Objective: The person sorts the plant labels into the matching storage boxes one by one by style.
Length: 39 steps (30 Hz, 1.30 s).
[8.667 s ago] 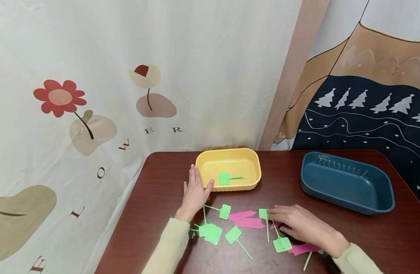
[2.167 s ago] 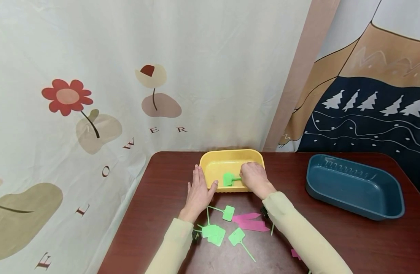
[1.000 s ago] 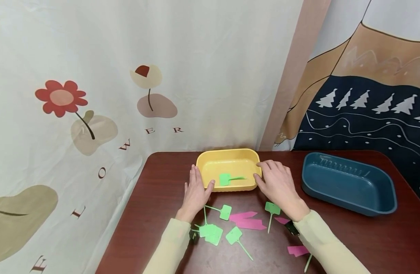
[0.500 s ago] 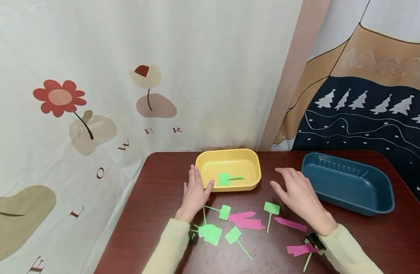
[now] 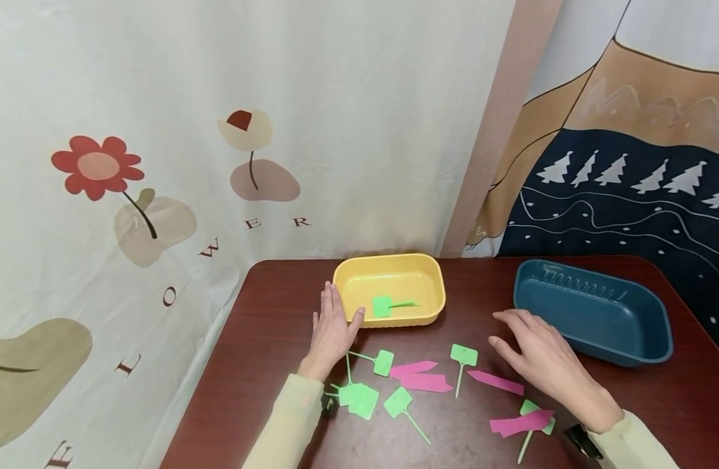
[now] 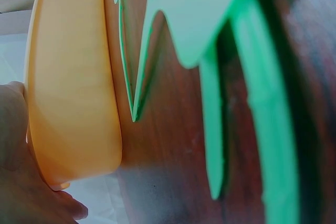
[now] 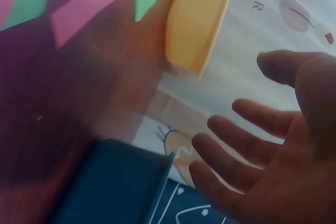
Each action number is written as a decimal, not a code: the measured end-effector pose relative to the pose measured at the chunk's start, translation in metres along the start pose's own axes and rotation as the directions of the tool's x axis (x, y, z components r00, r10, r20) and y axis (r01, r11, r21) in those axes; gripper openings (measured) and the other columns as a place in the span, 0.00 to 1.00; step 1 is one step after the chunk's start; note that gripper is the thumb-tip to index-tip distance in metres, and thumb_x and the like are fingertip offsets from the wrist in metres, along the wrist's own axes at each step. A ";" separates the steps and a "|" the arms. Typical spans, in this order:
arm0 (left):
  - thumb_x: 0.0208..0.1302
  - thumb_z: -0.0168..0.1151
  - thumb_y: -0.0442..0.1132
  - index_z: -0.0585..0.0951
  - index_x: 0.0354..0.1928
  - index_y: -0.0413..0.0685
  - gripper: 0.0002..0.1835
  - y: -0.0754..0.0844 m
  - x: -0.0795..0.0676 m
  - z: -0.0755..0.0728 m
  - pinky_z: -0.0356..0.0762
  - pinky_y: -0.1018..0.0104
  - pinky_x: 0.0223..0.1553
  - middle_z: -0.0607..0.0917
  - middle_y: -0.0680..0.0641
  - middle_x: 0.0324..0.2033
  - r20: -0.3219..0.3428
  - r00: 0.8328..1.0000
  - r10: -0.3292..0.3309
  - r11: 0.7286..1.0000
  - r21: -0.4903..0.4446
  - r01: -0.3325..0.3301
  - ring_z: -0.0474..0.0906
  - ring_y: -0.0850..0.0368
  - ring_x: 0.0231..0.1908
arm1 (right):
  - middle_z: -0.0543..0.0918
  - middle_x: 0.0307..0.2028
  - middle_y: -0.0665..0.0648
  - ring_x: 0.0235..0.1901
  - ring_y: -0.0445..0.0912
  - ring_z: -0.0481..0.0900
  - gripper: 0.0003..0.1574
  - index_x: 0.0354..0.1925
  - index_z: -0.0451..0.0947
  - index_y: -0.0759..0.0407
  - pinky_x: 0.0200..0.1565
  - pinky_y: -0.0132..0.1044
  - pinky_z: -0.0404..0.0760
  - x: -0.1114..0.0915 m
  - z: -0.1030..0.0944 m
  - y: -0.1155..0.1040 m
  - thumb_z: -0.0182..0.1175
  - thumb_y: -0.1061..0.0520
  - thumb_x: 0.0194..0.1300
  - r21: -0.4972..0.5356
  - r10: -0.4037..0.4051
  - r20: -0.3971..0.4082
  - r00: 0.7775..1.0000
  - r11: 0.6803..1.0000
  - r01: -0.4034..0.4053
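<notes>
My left hand (image 5: 330, 332) rests at the front left corner of a yellow plastic bin (image 5: 406, 321), fingers straight along its side and thumb at its front rim. In the bin lie green plant labels (image 5: 381, 307), their square heads stacked. My right hand (image 5: 544, 361) hovers right of the middle with fingers spread and nothing held, as the right wrist view also shows. Below it on the table are a pink pointed plant label (image 5: 496, 382) and more pink labels (image 5: 518, 425) crossing a green one (image 5: 526, 443). A single green label (image 5: 464, 355) lies to its left.
A dark blue bin (image 5: 606, 312) stands at the back right, just beyond the right hand. Several overlapping green labels (image 5: 359, 398) lie near the left wrist, with pink ones (image 5: 421, 381) and another green one (image 5: 398, 401) beside them. A printed curtain (image 5: 359, 130) hangs behind the table.
My right hand, inside the yellow bin 2.2 s ago, has drawn back to the right and nearer. A green label that lay before it 8.7 s ago is gone from there. The left hand stays put.
</notes>
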State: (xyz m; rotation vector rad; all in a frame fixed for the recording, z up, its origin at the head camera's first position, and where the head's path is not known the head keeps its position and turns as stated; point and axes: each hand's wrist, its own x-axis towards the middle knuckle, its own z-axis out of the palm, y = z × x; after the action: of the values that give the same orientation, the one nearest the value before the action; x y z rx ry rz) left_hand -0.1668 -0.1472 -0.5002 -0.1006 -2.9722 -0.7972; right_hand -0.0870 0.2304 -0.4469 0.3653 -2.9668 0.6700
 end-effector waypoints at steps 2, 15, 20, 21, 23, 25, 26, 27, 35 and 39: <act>0.76 0.52 0.61 0.45 0.80 0.30 0.51 0.000 0.000 0.000 0.51 0.27 0.70 0.43 0.36 0.82 0.001 1.000 0.001 1.000 -0.001 -0.001 0.44 0.35 0.79 | 0.80 0.58 0.66 0.56 0.63 0.78 0.33 0.63 0.79 0.61 0.55 0.67 0.77 -0.005 0.001 0.005 0.71 0.46 0.66 -0.003 -0.012 0.030 0.999 1.000 0.012; 0.76 0.52 0.60 0.46 0.80 0.28 0.50 -0.001 0.000 0.001 0.53 0.26 0.69 0.45 0.34 0.81 -0.012 1.000 0.017 1.000 -0.001 -0.017 0.46 0.33 0.79 | 0.80 0.56 0.55 0.53 0.51 0.78 0.39 0.62 0.81 0.56 0.53 0.58 0.80 -0.027 0.009 0.031 0.76 0.38 0.59 0.053 -0.066 0.214 0.975 0.997 0.056; 0.76 0.52 0.61 0.45 0.80 0.29 0.51 0.000 -0.001 0.000 0.52 0.27 0.70 0.45 0.34 0.81 -0.010 1.000 0.011 1.000 -0.001 -0.011 0.45 0.34 0.79 | 0.79 0.58 0.55 0.54 0.52 0.76 0.47 0.62 0.81 0.54 0.53 0.58 0.80 -0.035 0.011 0.036 0.78 0.32 0.51 0.061 -0.063 0.285 0.957 0.997 0.047; 0.76 0.52 0.61 0.45 0.80 0.29 0.51 0.000 -0.001 -0.001 0.52 0.27 0.70 0.45 0.34 0.81 -0.009 1.000 0.010 1.000 -0.002 -0.010 0.45 0.34 0.79 | 0.78 0.58 0.55 0.54 0.52 0.76 0.48 0.62 0.81 0.53 0.53 0.58 0.79 -0.036 0.011 0.037 0.78 0.31 0.50 0.061 -0.060 0.297 0.953 0.997 0.044; 0.76 0.52 0.61 0.45 0.80 0.29 0.51 0.000 -0.001 -0.001 0.52 0.27 0.70 0.45 0.34 0.81 -0.008 1.000 0.009 1.000 -0.003 -0.009 0.45 0.34 0.79 | 0.78 0.57 0.53 0.53 0.51 0.75 0.48 0.61 0.81 0.52 0.52 0.57 0.79 -0.039 0.010 0.039 0.79 0.31 0.47 0.059 -0.060 0.320 0.946 0.997 0.043; 0.77 0.51 0.61 0.45 0.80 0.29 0.51 0.000 -0.001 -0.001 0.52 0.27 0.70 0.44 0.34 0.81 -0.006 1.000 0.010 1.000 -0.002 -0.010 0.45 0.34 0.79 | 0.78 0.53 0.50 0.51 0.48 0.74 0.46 0.59 0.82 0.50 0.50 0.54 0.79 -0.042 0.010 0.042 0.79 0.30 0.46 0.060 -0.060 0.347 0.936 0.997 0.042; 0.77 0.51 0.61 0.45 0.80 0.29 0.51 0.000 -0.001 -0.001 0.52 0.27 0.70 0.44 0.34 0.81 -0.005 1.000 0.010 1.000 -0.001 -0.010 0.45 0.34 0.79 | 0.77 0.51 0.48 0.49 0.47 0.73 0.45 0.58 0.82 0.49 0.48 0.51 0.80 -0.044 0.010 0.043 0.79 0.30 0.46 0.059 -0.062 0.360 0.931 0.997 0.044; 0.77 0.51 0.61 0.45 0.80 0.29 0.51 0.000 -0.001 -0.001 0.52 0.27 0.70 0.44 0.35 0.81 -0.005 1.000 0.011 1.000 -0.002 -0.011 0.45 0.34 0.79 | 0.76 0.49 0.46 0.48 0.45 0.73 0.43 0.56 0.82 0.47 0.47 0.48 0.80 -0.046 0.009 0.045 0.79 0.30 0.46 0.061 -0.065 0.373 0.925 0.997 0.046; 0.77 0.52 0.61 0.45 0.80 0.29 0.50 0.000 -0.001 -0.001 0.52 0.27 0.70 0.44 0.34 0.81 -0.005 1.000 0.014 1.000 -0.003 -0.014 0.45 0.34 0.79 | 0.73 0.43 0.42 0.42 0.39 0.69 0.35 0.50 0.79 0.41 0.40 0.36 0.77 -0.058 0.011 0.058 0.80 0.33 0.47 0.098 -0.067 0.469 0.881 0.995 0.023; 0.77 0.52 0.61 0.45 0.80 0.29 0.50 0.000 -0.002 -0.002 0.52 0.27 0.70 0.44 0.34 0.81 -0.004 1.000 0.011 1.000 0.000 -0.011 0.45 0.34 0.79 | 0.71 0.40 0.41 0.40 0.36 0.67 0.31 0.48 0.78 0.40 0.37 0.34 0.75 -0.060 0.013 0.061 0.79 0.35 0.50 0.099 -0.096 0.451 0.887 0.993 0.057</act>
State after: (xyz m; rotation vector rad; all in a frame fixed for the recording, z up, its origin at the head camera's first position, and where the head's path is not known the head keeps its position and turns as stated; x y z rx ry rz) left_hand -0.1652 -0.1479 -0.4986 -0.1147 -2.9658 -0.7948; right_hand -0.0441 0.2910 -0.4920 0.7388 -3.3410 0.7973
